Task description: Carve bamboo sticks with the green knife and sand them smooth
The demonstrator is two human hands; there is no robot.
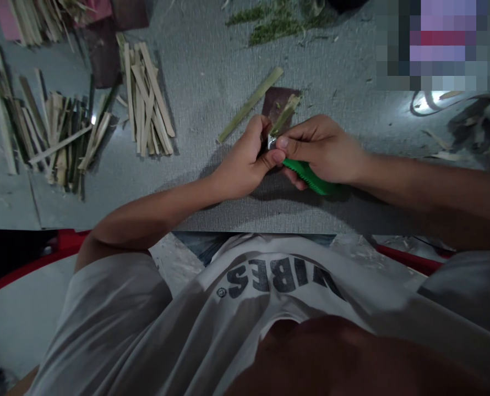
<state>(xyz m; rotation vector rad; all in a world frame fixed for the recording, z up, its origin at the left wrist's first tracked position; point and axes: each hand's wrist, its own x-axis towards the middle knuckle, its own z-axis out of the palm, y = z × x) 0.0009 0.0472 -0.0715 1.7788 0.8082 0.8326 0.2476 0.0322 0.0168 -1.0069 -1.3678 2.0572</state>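
Note:
My right hand (327,148) is closed round a green-handled cutter (317,181) with a ridged edge, its metal end (272,142) pointing towards my left hand. My left hand (247,159) is closed, thumb against the front of the cutter, and seems to grip the lower end of a short bamboo strip (285,116). That strip slants up and right past the metal end, its top frayed. Behind the hands is a dark brown patch (270,99) on the table. A longer greenish bamboo strip (251,104) lies just beyond my left hand.
On the grey table (199,82), a pile of pale strips (146,104) lies at left, with a looser heap of strips (59,132) farther left. Another bundle (34,22) is at the far left corner. Green shavings (278,25) lie at the back, curled peelings (447,154) at right.

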